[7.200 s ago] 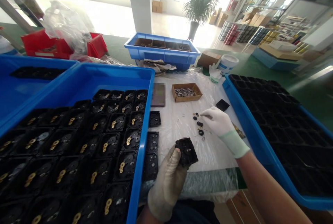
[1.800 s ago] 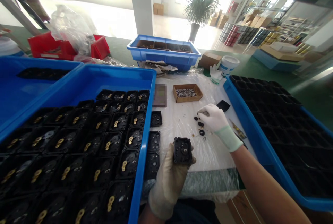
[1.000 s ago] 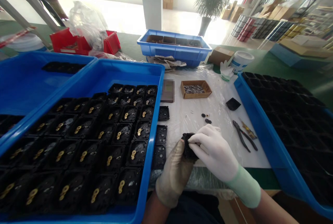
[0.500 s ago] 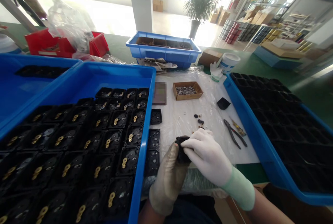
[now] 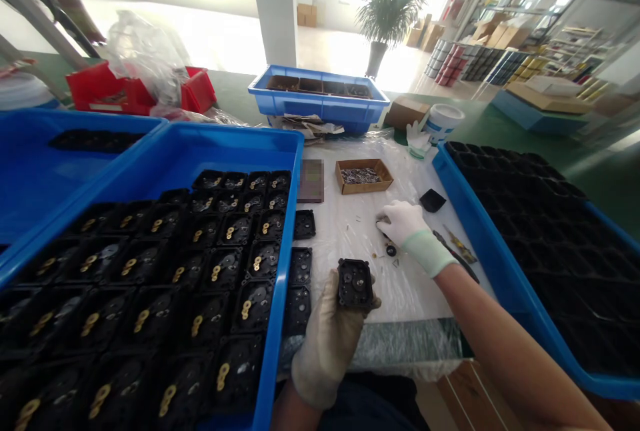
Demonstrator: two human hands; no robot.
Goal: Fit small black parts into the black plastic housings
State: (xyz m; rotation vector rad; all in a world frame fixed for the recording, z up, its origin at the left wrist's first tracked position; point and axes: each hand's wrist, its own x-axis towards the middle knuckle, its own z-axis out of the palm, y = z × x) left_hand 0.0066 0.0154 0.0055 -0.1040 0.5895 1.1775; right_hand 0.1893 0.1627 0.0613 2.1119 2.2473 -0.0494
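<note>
My left hand (image 5: 327, 337), in a worn work glove, grips a square black plastic housing (image 5: 355, 283) with its open face turned up; a small metal part shows inside. Stretched forward over the plastic-covered table, my right hand (image 5: 400, 223), in a white glove, has its fingertips pressed together among small loose parts. What they hold, if anything, is hidden. Just below the fingers lies a small round black part (image 5: 391, 251). Left of my hands, several black housings (image 5: 300, 264) lie in a column beside the blue tray.
A large blue tray (image 5: 287, 244) on the left holds rows of black housings with brass-coloured gears. Another blue tray (image 5: 500, 284) with black parts stands right. Between them are a cardboard box of metal pins (image 5: 343, 185), a black square piece (image 5: 433, 200) and pliers (image 5: 455, 251).
My right hand has left the black housing and moved forward and right to the loose small parts. My left hand still holds the housing, whose inside now shows.
</note>
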